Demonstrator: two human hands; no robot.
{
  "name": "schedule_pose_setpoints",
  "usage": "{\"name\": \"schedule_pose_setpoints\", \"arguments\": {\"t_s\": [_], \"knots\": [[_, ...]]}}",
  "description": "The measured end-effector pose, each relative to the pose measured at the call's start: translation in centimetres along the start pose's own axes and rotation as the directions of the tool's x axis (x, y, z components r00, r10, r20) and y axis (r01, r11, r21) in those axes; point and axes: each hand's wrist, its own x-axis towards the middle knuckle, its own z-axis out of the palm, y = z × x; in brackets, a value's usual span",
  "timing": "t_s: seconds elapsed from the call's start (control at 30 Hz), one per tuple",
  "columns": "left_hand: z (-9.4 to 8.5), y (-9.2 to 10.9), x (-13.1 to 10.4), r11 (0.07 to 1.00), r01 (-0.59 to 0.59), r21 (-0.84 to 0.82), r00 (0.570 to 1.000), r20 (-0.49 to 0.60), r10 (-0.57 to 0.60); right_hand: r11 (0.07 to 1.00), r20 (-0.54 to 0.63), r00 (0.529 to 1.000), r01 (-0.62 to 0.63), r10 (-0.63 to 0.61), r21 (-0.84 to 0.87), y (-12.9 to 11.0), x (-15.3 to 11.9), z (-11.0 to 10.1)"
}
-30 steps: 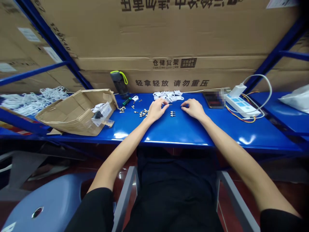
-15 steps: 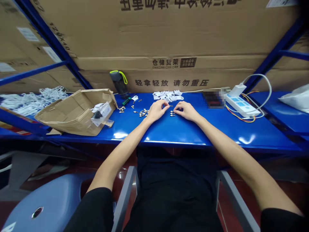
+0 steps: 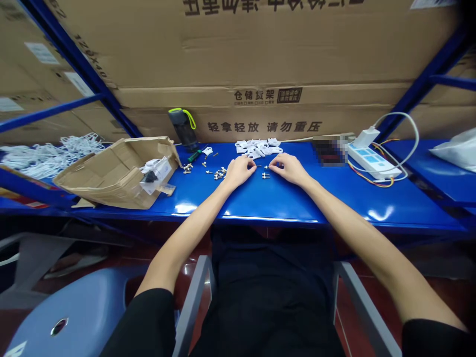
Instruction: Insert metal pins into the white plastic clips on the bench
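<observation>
My left hand [image 3: 240, 170] is closed, its thumb and fingers pinching a thin screw-like pin [image 3: 259, 165] that points right. Facing it, my right hand [image 3: 285, 167] pinches a small white plastic piece [image 3: 266, 167] at its fingertips. The two parts are apart, with a narrow gap between them. Just below lie a few screws with white collars [image 3: 265, 176] on the blue table. Beside my left hand is a loose pile of similar small screws [image 3: 219, 174], partly hidden by the hand. Behind both hands sits a heap of white plastic parts [image 3: 258, 147].
On the left stands an open cardboard box [image 3: 111, 173] with bagged parts inside. A dark bottle [image 3: 184, 130] and a green-handled screwdriver [image 3: 194, 155] are near the back. A white power strip [image 3: 374, 161] with looping cables lies right. White cords [image 3: 48, 156] are piled far left.
My hands have moved slightly apart. The white piece now shows at my right fingertips, slightly above the collared screws, and fewer collared screws are visible in the row below.
</observation>
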Motion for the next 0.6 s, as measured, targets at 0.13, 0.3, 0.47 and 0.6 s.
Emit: {"name": "schedule_pose_setpoints", "arguments": {"t_s": [0.13,0.3,0.47,0.6], "knots": [[0.1,-0.2,0.2,0.998,-0.013,-0.057,0.999,-0.036,0.011,1.000,-0.056,0.998,0.014,-0.012,0.022,-0.3,0.0,-0.4],[0.4,0.2,0.5,0.957,-0.158,-0.242,0.986,-0.094,0.139,0.997,-0.088,0.995,0.050,-0.046,0.051,-1.2,0.0,-0.8],[0.5,0.3,0.5,0.927,-0.226,-0.300,0.974,-0.095,0.207,0.994,-0.092,0.995,0.046,-0.037,0.102,-1.9,0.0,-0.9],[0.3,0.3,0.4,0.914,-0.261,-0.310,0.965,-0.107,0.239,0.989,-0.118,0.993,0.033,-0.016,0.145,-2.0,0.0,-0.9]]}}
